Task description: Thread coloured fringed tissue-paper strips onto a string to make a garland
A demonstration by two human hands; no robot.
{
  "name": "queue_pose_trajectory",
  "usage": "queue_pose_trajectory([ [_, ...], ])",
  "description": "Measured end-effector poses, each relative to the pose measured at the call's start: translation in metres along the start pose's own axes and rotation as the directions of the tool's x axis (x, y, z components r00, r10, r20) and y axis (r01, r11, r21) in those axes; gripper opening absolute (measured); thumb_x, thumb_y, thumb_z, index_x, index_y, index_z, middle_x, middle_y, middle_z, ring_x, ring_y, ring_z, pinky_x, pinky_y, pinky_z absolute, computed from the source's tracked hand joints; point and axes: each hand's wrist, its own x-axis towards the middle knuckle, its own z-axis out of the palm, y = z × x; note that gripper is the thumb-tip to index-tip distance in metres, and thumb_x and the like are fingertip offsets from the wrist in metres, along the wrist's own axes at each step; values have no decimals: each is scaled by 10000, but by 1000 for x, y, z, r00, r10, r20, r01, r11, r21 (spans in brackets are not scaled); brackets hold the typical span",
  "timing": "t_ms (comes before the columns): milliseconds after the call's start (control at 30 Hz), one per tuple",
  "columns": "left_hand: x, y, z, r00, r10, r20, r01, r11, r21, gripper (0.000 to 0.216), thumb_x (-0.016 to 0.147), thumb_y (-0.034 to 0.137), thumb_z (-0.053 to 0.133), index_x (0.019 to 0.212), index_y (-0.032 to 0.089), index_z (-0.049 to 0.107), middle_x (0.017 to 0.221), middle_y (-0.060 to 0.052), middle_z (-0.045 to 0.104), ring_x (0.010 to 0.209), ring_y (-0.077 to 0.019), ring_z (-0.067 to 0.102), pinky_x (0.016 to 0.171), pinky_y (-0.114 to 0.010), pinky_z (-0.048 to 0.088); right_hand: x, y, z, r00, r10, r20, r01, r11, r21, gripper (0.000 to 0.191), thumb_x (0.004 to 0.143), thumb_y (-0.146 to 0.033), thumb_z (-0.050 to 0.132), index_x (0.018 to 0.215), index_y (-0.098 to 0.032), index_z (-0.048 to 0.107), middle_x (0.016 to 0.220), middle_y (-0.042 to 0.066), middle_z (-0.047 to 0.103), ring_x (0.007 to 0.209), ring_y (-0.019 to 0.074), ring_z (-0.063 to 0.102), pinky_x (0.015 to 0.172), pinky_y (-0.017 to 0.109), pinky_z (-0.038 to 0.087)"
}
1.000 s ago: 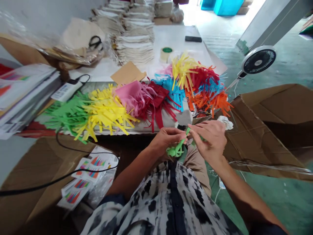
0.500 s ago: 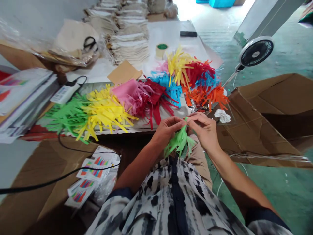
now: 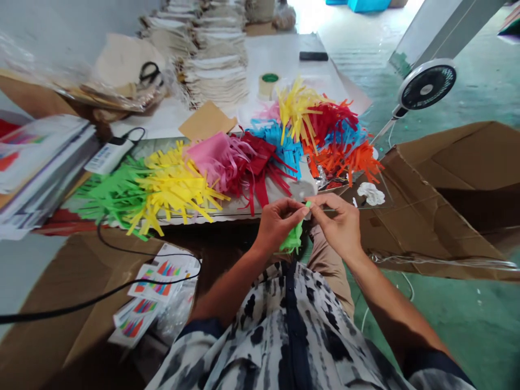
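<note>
A light green paper tassel hangs below my fingers, with its fringe pointing down over my lap. My left hand pinches it near the top, thumb against forefinger, and covers much of the fringe. My right hand meets the left at the tassel's small green tip, its thumb and forefinger pressed together there. On the table just beyond lie fringed paper bundles: green, yellow, pink, dark red, blue and orange.
Behind the bundles are a tape roll, stacked cloth pieces and black scissors. An open cardboard box and a fan stand on the right. Printed cards lie in a box at lower left, crossed by a black cable.
The green fringe, spread out between my hands before, now hangs more gathered and mostly behind my left hand. My hands stay together in nearly the same place.
</note>
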Motion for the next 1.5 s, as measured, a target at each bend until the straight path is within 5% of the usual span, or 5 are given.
queue_pose_trajectory([
  [200,-3,-8,-5,1000,16,11,-17,999,49,256,766,380,878,800,156,759,784,-21,750,681,-111,651,663,-219,509,3,2,-6,942,239,234,-292,929,228,281,904,-475,759,1022,-230,832,970,39,819,867,205,736,787,330,548],
  [600,3,-19,-2,999,38,-8,-38,998,50,175,783,304,875,830,166,779,819,-20,769,756,-128,689,751,-227,546,-3,7,1,993,-115,15,116,990,-76,114,1006,-290,674,925,-236,733,878,-6,752,836,168,686,803,318,505],
  [1100,29,-14,-10,987,-97,131,99,995,-6,315,774,447,893,822,155,786,734,-33,754,669,-134,680,630,-223,478,17,21,1,990,-126,61,129,990,-57,88,998,-255,689,932,-249,747,885,-13,748,818,163,682,778,317,511],
  [1300,76,11,-43,997,16,81,-6,993,-119,352,782,445,909,865,149,737,768,-33,756,696,-133,698,674,-222,498,111,4,17,962,-272,-17,270,961,-59,161,1017,-355,660,996,-256,785,990,15,792,913,182,713,829,321,524],
  [1500,128,16,-75,969,-36,245,137,902,-408,491,678,492,969,795,149,637,704,-7,661,630,-126,664,624,-230,528,258,2,102,920,-223,322,336,871,-359,316,1075,-300,485,1220,-224,756,1210,56,794,1040,198,728,934,329,533],
])
